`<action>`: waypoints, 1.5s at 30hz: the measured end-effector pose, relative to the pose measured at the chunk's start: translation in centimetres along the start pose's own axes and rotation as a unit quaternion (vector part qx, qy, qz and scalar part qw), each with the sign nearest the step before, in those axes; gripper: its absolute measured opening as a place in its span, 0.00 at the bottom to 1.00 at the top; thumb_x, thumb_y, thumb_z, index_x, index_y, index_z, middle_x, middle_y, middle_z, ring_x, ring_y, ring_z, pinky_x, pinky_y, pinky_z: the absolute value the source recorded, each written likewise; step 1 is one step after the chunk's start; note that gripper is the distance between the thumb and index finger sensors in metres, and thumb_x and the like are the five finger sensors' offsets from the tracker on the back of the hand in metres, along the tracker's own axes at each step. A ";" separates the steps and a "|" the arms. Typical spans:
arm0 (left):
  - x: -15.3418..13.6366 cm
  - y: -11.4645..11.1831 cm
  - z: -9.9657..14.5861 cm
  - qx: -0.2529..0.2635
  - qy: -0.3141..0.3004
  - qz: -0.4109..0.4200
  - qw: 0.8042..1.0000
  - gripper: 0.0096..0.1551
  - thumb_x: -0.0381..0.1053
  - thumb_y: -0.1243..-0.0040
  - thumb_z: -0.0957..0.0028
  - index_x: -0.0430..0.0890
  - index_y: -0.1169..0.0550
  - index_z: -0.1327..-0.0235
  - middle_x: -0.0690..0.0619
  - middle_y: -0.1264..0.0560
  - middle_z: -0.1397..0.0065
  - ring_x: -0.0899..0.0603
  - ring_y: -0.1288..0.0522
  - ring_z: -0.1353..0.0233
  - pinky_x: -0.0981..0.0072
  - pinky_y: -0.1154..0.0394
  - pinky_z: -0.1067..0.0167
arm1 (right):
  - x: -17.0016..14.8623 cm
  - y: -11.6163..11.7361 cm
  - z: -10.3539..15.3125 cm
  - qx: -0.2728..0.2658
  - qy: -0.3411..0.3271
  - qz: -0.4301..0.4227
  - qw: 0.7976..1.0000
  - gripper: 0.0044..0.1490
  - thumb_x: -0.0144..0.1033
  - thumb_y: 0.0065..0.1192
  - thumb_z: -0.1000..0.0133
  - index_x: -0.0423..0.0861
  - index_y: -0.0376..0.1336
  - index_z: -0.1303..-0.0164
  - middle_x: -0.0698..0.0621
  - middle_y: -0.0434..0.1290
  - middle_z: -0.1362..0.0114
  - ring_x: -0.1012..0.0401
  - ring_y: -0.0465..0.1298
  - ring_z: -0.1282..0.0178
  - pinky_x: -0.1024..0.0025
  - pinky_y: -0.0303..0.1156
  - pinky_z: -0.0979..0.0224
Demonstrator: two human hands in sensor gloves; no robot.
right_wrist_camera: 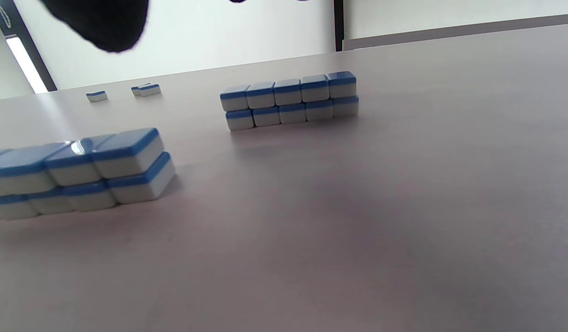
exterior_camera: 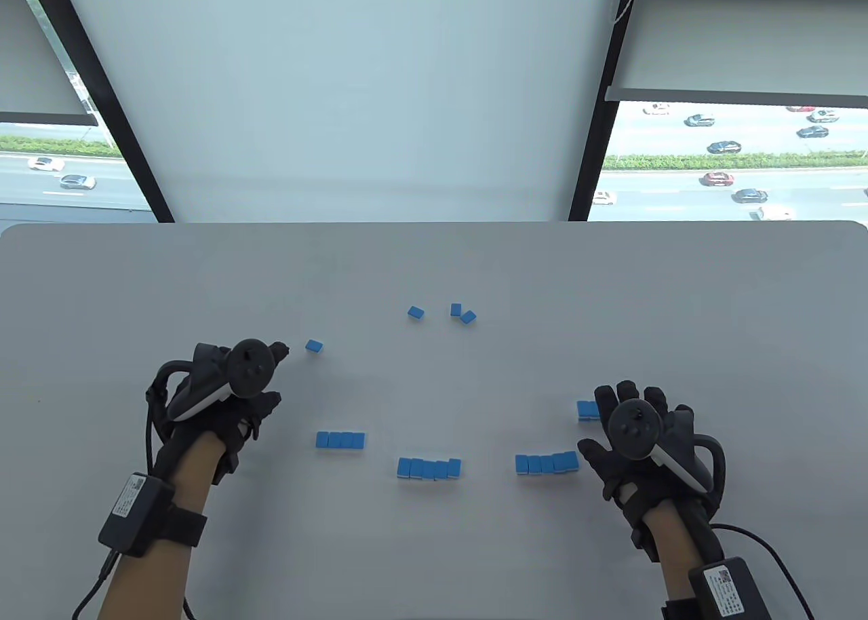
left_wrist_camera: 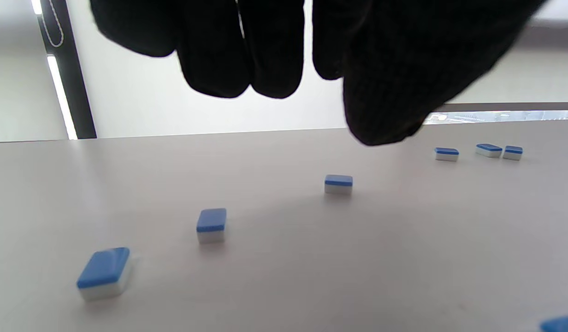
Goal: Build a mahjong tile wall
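Right wrist view shows two-tier tile stacks (right_wrist_camera: 288,99), table view flat rows, both hands' fingers (exterior_camera: 620,396) relaxed, empty.

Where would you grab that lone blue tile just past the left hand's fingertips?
Probably from above, pinching the two long white sides of the lone tile. It lies flat, blue back up, apart from the other loose tiles, so nothing blocks either side. The left hand is closest, with nothing held.

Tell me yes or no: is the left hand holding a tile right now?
No. In the table view the left hand hovers over bare table, and the nearest loose tile lies apart from its fingertips.
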State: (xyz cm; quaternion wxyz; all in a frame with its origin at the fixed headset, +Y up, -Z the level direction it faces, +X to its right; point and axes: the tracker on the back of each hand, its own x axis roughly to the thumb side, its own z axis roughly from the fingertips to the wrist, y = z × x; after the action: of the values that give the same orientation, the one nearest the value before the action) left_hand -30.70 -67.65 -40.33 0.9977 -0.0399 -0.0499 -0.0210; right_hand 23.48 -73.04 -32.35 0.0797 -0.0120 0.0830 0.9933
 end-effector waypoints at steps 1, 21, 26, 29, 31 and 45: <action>-0.7 -0.4 -0.7 -0.011 0.014 -0.009 1.000 0.44 0.58 0.25 0.58 0.60 0.32 0.26 0.56 0.30 0.22 0.38 0.28 0.27 0.37 0.34 0.30 | 0.0 0.0 0.0 0.000 0.000 0.000 1.000 0.52 0.67 0.53 0.48 0.60 0.37 0.19 0.53 0.36 0.13 0.43 0.35 0.17 0.35 0.30 0.26; -3.4 -6.6 -5.6 -0.099 0.087 -0.070 0.989 0.35 0.56 0.28 0.56 0.64 0.28 0.33 0.60 0.25 0.30 0.42 0.27 0.30 0.39 0.35 0.30 | -0.3 -0.1 0.1 0.000 0.007 0.002 1.000 0.52 0.67 0.54 0.48 0.60 0.37 0.19 0.53 0.36 0.13 0.43 0.35 0.17 0.35 0.30 0.26; -2.7 -6.6 -5.7 -0.087 0.086 -0.090 0.988 0.31 0.55 0.28 0.57 0.61 0.25 0.37 0.61 0.20 0.38 0.45 0.21 0.37 0.42 0.29 0.33 | -0.4 -0.1 0.1 -0.002 0.007 0.000 1.000 0.53 0.67 0.54 0.48 0.60 0.37 0.19 0.53 0.36 0.13 0.43 0.35 0.17 0.35 0.30 0.26; -2.2 -6.5 -5.7 -0.102 0.089 -0.096 0.986 0.32 0.55 0.27 0.57 0.57 0.24 0.37 0.58 0.19 0.38 0.43 0.20 0.38 0.41 0.28 0.34 | -0.4 -0.1 0.1 -0.001 0.008 -0.001 1.000 0.52 0.67 0.54 0.48 0.60 0.37 0.19 0.53 0.36 0.13 0.43 0.35 0.17 0.35 0.30 0.26; -2.0 -6.2 -5.5 -0.111 0.094 -0.089 0.985 0.32 0.56 0.27 0.57 0.56 0.24 0.37 0.56 0.20 0.37 0.42 0.21 0.38 0.40 0.29 0.34 | -0.4 -0.1 0.1 -0.001 0.007 -0.002 1.000 0.52 0.67 0.54 0.48 0.60 0.37 0.19 0.53 0.36 0.14 0.43 0.35 0.17 0.35 0.30 0.26; 0.6 1.1 -0.8 -0.002 0.035 -0.021 0.999 0.34 0.55 0.28 0.57 0.52 0.25 0.35 0.54 0.21 0.37 0.43 0.20 0.39 0.39 0.28 0.35 | -0.2 0.0 0.1 0.000 0.003 -0.003 1.000 0.53 0.67 0.53 0.48 0.60 0.37 0.19 0.53 0.36 0.13 0.43 0.35 0.17 0.35 0.30 0.26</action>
State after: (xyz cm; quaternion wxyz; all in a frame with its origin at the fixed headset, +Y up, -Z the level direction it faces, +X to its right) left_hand -30.01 -66.65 -41.11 0.9981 -0.0398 -0.0159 -0.0437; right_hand 23.66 -73.01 -32.25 0.0827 -0.0152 0.0835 0.9930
